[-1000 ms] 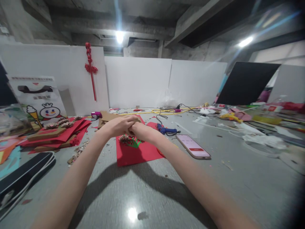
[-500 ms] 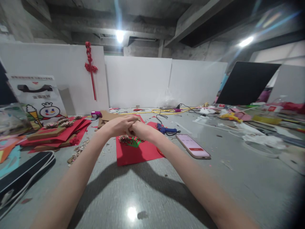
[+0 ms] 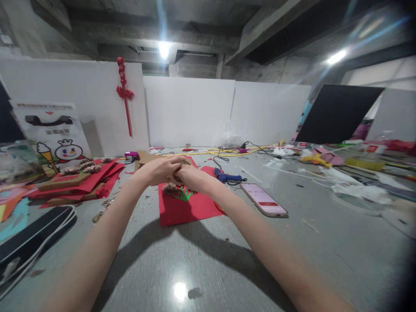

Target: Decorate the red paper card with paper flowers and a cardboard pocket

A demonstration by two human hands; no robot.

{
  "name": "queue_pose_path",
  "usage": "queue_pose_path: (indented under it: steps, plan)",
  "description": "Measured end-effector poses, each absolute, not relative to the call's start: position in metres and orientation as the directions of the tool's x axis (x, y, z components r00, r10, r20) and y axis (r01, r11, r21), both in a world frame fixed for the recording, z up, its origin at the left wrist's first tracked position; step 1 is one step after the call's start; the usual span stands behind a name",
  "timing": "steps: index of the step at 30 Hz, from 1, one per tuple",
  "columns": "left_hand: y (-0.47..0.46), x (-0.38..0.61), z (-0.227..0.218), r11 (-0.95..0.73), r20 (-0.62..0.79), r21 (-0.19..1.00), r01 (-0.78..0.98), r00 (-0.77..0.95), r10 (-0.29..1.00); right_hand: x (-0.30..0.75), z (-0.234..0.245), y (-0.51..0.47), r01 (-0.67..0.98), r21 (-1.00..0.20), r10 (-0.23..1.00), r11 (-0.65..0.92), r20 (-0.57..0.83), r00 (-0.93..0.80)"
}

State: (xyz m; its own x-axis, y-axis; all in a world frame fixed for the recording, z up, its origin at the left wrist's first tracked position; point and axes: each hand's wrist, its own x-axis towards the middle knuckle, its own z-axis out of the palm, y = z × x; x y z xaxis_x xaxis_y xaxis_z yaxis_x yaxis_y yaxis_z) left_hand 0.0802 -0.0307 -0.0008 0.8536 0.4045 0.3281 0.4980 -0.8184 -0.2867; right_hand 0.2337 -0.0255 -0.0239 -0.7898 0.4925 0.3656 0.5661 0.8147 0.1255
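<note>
Bent at the wrists, the left hand (image 3: 162, 168) and right hand (image 3: 190, 174) meet with fingers curled together above the far part of a red sheet; whether anything is pinched between them cannot be told. Beneath spreads the grey table (image 3: 208, 268), scattered with scraps. At its far left stands a white printed bag (image 3: 69, 134). The red sheet (image 3: 177, 214) lies flat, centre, under the hands. To its right rest a phone (image 3: 264, 200) and, farther back, a blue glue gun (image 3: 229, 177). On the sheet sit green stems (image 3: 186, 195) and, left of them, a spiky brownish flower (image 3: 170, 189).
</note>
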Motion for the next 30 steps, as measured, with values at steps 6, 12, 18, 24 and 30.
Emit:
queue_pose_path:
  steps: [6,12,18,24,30]
  plan:
    - [-0.032,0.079,0.002,-0.797,0.345,-0.301,0.524,0.839,0.421,0.238,-0.02,-0.023,0.522,0.031,0.468,0.852,0.403,-0.787]
    - [-0.031,0.068,0.005,-0.765,0.357,-0.3,0.57,0.81,0.464,0.248,-0.017,-0.018,0.323,-0.25,0.402,0.913,0.693,-0.598]
    - [-0.032,0.053,0.013,-0.679,0.313,-0.218,0.701,0.709,0.631,0.255,-0.014,-0.018,0.285,-0.401,0.492,0.87,0.691,-0.53]
    - [-0.024,0.027,0.014,-0.485,0.255,-0.208,0.85,0.526,0.811,0.256,-0.017,-0.012,0.413,-0.286,0.482,0.865,0.701,-0.525]
    - [-0.008,-0.003,0.001,-0.254,0.335,-0.218,0.942,0.316,0.887,0.257,-0.023,-0.006,0.59,-0.15,0.536,0.793,0.632,-0.559]
